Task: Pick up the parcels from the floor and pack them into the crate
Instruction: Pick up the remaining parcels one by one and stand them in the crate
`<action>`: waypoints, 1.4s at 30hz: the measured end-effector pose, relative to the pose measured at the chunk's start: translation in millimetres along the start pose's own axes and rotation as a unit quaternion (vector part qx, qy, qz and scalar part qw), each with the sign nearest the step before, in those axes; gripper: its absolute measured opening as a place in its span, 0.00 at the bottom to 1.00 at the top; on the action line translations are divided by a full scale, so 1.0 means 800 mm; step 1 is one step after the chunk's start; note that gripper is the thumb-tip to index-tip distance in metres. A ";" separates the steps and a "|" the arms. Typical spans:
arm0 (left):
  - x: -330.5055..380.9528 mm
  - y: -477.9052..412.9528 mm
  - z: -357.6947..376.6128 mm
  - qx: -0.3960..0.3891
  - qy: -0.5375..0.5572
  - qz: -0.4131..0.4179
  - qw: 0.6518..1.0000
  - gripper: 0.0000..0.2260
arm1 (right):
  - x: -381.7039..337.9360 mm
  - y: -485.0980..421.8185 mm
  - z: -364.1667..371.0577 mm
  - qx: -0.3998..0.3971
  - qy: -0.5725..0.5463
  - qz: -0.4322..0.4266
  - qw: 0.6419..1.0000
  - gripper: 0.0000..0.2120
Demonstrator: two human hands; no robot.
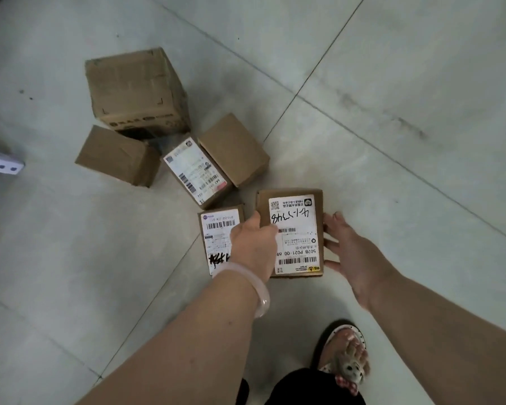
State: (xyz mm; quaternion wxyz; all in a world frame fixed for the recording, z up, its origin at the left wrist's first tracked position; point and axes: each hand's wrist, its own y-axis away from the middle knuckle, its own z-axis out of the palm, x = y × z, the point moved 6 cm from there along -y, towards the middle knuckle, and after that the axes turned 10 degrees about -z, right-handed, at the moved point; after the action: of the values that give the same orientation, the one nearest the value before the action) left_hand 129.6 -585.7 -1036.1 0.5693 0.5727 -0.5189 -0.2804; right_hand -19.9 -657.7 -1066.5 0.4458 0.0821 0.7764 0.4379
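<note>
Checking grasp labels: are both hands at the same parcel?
Yes, the left hand and right hand flank the handwritten-label parcel, one on each side edge.

Five parcels (214, 168), perhaps touching, on floor (392, 83)

Prob. a courier pickup pt / parcel storeroom, indoors: big pale floor tiles (392, 68) w/ scuff marks, loose cardboard parcels (135, 89) w/ barcoded shipping labels (295, 232) & handwritten codes, corner of a white perforated metal rack (0, 163) at left edge.
</note>
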 end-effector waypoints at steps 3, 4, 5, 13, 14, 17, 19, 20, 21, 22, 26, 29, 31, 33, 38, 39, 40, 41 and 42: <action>0.041 0.036 -0.034 0.021 0.086 0.047 0.995 0.21 | -0.065 0.029 -0.007 0.023 -0.039 -0.020 0.999 0.21; 0.060 0.051 -0.050 0.031 0.107 0.065 0.992 0.20 | -0.095 0.039 -0.009 0.028 -0.048 -0.035 0.998 0.20; 0.082 0.070 -0.068 0.033 0.144 0.073 0.986 0.20 | -0.130 0.049 -0.010 0.031 -0.052 -0.056 0.997 0.20; 0.259 0.329 -0.227 0.027 0.213 0.195 0.957 0.17 | -0.467 0.210 -0.024 0.013 -0.055 -0.245 0.968 0.23; 0.272 0.370 -0.246 0.025 0.240 0.200 0.950 0.17 | -0.504 0.239 -0.027 0.009 -0.053 -0.268 0.962 0.23; 0.289 0.505 -0.301 0.049 0.261 0.238 0.934 0.13 | -0.601 0.341 -0.030 -0.017 -0.055 -0.322 0.945 0.23; 0.288 0.595 -0.336 0.074 0.253 0.278 0.924 0.14 | -0.654 0.416 -0.025 -0.051 -0.060 -0.356 0.931 0.23; 0.283 0.641 -0.353 0.085 0.256 0.290 0.918 0.15 | -0.677 0.455 -0.019 -0.073 -0.058 -0.370 0.924 0.23; 0.276 0.685 -0.369 0.097 0.258 0.303 0.912 0.16 | -0.697 0.493 -0.012 -0.095 -0.055 -0.384 0.917 0.22; 0.266 0.728 -0.386 0.111 0.265 0.320 0.903 0.16 | -0.715 0.532 -0.003 -0.118 -0.053 -0.396 0.909 0.21; 0.197 0.893 -0.446 0.210 0.314 0.354 0.856 0.13 | -0.771 0.684 0.045 -0.223 -0.046 -0.442 0.868 0.20; 0.123 0.997 -0.474 0.272 0.358 0.361 0.817 0.12 | -0.790 0.789 0.088 -0.308 -0.036 -0.467 0.828 0.18; 0.071 1.056 -0.485 0.308 0.378 0.364 0.793 0.15 | -0.792 0.853 0.118 -0.358 -0.016 -0.492 0.794 0.19; 0.023 1.098 -0.489 0.343 0.390 0.356 0.777 0.17 | -0.783 0.909 0.145 -0.409 -0.002 -0.497 0.766 0.22; -0.130 1.164 -0.498 0.423 0.445 0.323 0.720 0.19 | -0.710 1.033 0.215 -0.501 0.039 -0.498 0.707 0.22; -0.165 1.171 -0.496 0.432 0.462 0.309 0.710 0.19 | -0.688 1.055 0.228 -0.514 0.051 -0.489 0.703 0.21; -0.199 1.178 -0.495 0.443 0.476 0.297 0.699 0.19 | -0.666 1.076 0.242 -0.527 0.064 -0.483 0.696 0.20; -0.233 1.183 -0.494 0.454 0.488 0.285 0.689 0.18 | -0.645 1.098 0.256 -0.539 0.077 -0.480 0.688 0.19; -0.266 1.187 -0.495 0.464 0.498 0.275 0.679 0.18 | -0.624 1.118 0.271 -0.550 0.087 -0.479 0.679 0.19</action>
State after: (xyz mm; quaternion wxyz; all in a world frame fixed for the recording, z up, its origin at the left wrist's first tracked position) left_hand 164.3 -70.7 -120.7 0.4562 0.6501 -0.3562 0.4923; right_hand 204.4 -245.2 -130.4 0.4899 -0.5993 0.3643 0.5178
